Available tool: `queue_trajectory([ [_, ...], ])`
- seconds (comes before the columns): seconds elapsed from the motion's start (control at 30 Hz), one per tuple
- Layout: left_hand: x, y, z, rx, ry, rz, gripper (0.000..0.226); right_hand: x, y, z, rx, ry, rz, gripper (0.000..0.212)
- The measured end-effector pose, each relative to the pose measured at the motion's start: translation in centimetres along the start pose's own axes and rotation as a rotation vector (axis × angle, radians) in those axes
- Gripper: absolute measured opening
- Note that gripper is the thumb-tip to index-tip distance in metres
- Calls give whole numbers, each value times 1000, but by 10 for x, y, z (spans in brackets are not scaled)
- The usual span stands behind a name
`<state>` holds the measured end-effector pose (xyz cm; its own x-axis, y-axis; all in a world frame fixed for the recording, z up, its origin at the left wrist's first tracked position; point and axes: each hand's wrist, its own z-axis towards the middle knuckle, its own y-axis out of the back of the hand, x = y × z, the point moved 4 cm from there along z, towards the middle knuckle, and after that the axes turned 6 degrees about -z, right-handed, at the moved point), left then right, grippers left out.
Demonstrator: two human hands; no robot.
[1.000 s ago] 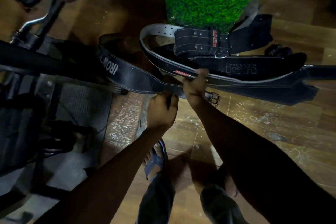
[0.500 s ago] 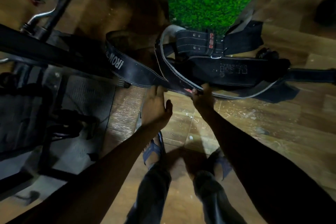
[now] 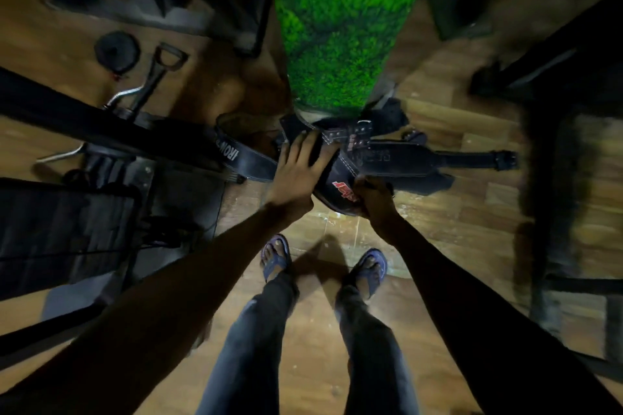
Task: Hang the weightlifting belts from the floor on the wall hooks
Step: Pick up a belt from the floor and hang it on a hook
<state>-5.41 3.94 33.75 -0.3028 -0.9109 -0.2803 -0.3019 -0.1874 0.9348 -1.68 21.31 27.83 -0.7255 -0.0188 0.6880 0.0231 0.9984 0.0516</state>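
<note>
Several black weightlifting belts lie heaped on the wooden floor at the foot of a green turf-covered pillar [image 3: 340, 44]. My right hand [image 3: 372, 197] grips the near edge of a wide black belt with a red logo [image 3: 337, 178], lifting it off the pile. My left hand [image 3: 300, 167] has its fingers spread flat on the same belt's upper side. A belt lettered IRON [image 3: 242, 160] curls to the left. Another black belt with grey lettering [image 3: 421, 158] stretches right, ending in a buckle [image 3: 504, 158]. No wall hooks are in view.
Dark gym machine frames [image 3: 84, 125] and a cable handle [image 3: 158, 71] crowd the left. A weight plate [image 3: 116, 52] lies on the floor at upper left. More dark equipment [image 3: 573, 145] stands on the right. My sandalled feet [image 3: 276, 256] stand on bare planks just behind the belts.
The view has pulled back and up. My right hand has raised the red-logo belt from the pile. My left hand has moved forward from the floor side onto that belt, fingers spread.
</note>
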Motion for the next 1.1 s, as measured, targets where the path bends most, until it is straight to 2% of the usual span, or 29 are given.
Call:
queue_trajectory([
  [0.07, -12, 44, -7, -52, -45, 76, 131, 24, 9, -31, 65, -29, 1, 19],
  [0.17, -28, 117, -21, -92, -109, 182, 125, 64, 22, -83, 155, -70, -135, 27],
  [0.27, -45, 165, -33, -87, -194, 286, 107, 102, 22, -114, 182, -66, -278, 38],
  [0.37, -58, 204, -43, -123, -73, 317, 109, 145, 26, -132, -6, 123, -453, 37],
  [0.43, -63, 232, -43, -174, 85, 233, 110, 168, 32, -139, -143, 200, -485, 60],
  [0.5, -72, 258, -41, -193, 233, 74, 112, 181, 41, -147, -312, 186, -421, 81],
  [0.57, -77, 279, -33, -183, 318, -47, 111, 182, 42, -155, -417, 137, -283, 82],
  [0.63, -79, 296, -25, -138, 350, -75, 116, 186, 32, -164, -397, 69, -62, 84],
  [0.7, -81, 309, -19, -62, 339, -91, 123, 198, 19, -170, -304, 18, 173, 92],
  [0.83, -88, 325, -19, 44, 327, -172, 112, 229, 2, -183, -59, -105, 620, 52],
  [0.9, -87, 326, -19, 94, 352, -362, 86, 239, -7, -195, 36, -139, 696, 42],
  [0.97, -84, 321, -18, 139, 411, -634, 59, 241, -10, -202, 10, -164, 726, 28],
  [1.0, -81, 318, -19, 132, 459, -755, 56, 240, -10, -203, -17, -172, 732, 23],
  [1.07, -72, 303, -15, 94, 555, -975, 73, 240, -9, -208, -62, -159, 685, 22],
  [1.1, -72, 297, -14, 85, 589, -1073, 75, 242, -9, -210, -59, -154, 667, 21],
])
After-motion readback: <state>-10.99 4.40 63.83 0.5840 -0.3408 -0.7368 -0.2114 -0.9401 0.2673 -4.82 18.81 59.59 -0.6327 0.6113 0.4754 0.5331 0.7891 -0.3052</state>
